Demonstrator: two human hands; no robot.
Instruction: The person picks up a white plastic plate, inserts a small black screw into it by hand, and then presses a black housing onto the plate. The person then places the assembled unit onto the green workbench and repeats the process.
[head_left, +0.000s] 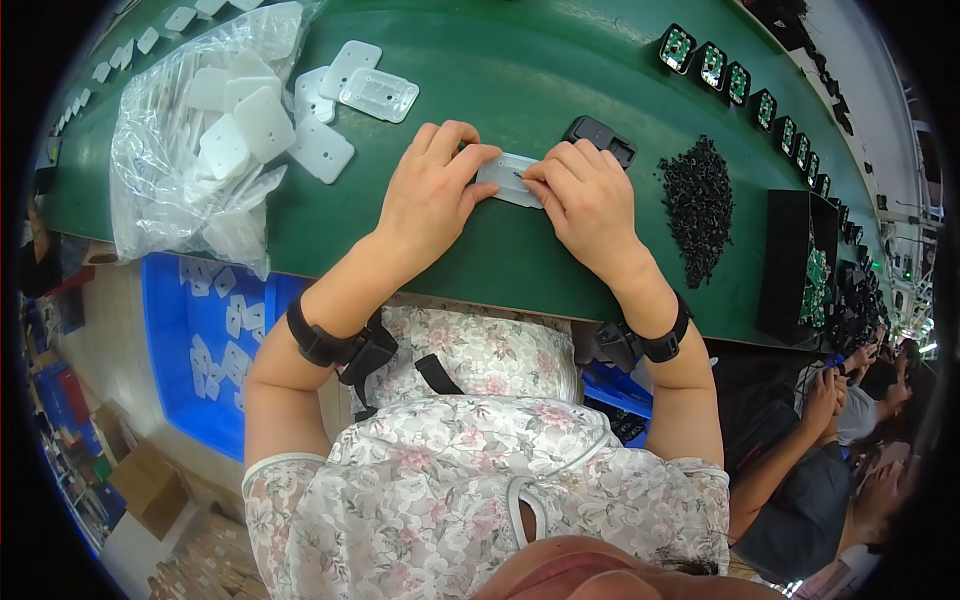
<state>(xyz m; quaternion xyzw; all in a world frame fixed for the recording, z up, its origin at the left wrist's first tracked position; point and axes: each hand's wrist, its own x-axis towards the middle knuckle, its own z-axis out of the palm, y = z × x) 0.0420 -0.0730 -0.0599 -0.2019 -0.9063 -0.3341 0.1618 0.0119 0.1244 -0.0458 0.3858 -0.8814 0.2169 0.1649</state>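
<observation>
A translucent white plastic cover (510, 178) lies on the green bench in front of me, its recessed side up. My left hand (430, 190) grips the cover's left end between thumb and fingers. Over its right end, my right hand (588, 200) is closed in a pinch, with a small dark piece at the fingertips, too small to name. Just beyond the right hand sits a black plastic housing (603, 138), partly hidden by it. To the right lies a pile of small black parts (697, 210).
Loose white covers (352, 68) and a clear bag (150, 150) of them lie at left. A blue bin (175, 350) with more covers stands below. Black housings with green circuit boards (713, 66) line the far right. A black box (785, 255) holds boards; other people sit at right.
</observation>
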